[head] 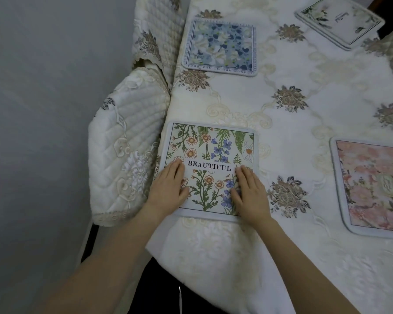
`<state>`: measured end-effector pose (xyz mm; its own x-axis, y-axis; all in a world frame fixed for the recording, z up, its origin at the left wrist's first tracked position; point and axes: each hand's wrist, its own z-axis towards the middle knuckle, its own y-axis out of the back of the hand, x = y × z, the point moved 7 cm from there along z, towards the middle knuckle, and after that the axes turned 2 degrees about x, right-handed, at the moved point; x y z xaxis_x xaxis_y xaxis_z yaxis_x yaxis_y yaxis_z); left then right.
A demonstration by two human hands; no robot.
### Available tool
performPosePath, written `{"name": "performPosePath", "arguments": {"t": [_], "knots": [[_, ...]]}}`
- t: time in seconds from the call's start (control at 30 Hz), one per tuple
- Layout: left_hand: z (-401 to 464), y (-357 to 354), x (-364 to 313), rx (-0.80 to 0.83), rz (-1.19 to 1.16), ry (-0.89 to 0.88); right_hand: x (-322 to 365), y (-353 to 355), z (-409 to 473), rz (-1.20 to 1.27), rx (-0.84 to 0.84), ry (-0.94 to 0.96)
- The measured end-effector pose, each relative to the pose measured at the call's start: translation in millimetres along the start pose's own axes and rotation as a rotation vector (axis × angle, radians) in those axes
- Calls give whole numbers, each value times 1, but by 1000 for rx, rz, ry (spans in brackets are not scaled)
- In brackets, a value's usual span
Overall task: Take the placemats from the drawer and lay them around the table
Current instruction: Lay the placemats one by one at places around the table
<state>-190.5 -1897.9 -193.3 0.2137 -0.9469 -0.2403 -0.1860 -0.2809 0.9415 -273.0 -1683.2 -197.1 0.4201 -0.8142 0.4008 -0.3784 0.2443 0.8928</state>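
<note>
Four placemats lie on the cloth-covered table (pixel 247 257), and both hands rest flat on the nearest, the wildflower placemat (pixel 210 155) lettered BEAUTIFUL. The left hand (pixel 168 188) presses its near-left part, the right hand (pixel 250 196) its near-right part, fingers straight and laid on top; neither grip closes round anything. Beyond the fingertips sits the blue floral placemat (pixel 219 47); off to the right of the right hand lies the pink placemat (pixel 372 186), and a pale one (pixel 339 21) is at the far corner. The mat looks thin, light and flat with a bound edge, probably flexible rather than rigid. On embroidered cloth it should slide under flat palms; to lift it, pinching a side edge looks best. A quilted chair cover (pixel 125 155) hangs left of the left hand.
</note>
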Motion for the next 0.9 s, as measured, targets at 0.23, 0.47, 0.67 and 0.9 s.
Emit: {"name": "performPosePath", "arguments": {"t": [0.23,0.47,0.67,0.9], "knots": [[-8,64,-34,18,22,-3,30,78,-20,269,-151,-40],[-96,143,-82,-331,-130,-250,72,131,-117,282,-364,-59],[-181,156,-94,-350,-224,-410,107,125,-233,305,-568,-198],[-227,133,-90,-234,-195,-636,130,84,-335,261,-692,-443]]}}
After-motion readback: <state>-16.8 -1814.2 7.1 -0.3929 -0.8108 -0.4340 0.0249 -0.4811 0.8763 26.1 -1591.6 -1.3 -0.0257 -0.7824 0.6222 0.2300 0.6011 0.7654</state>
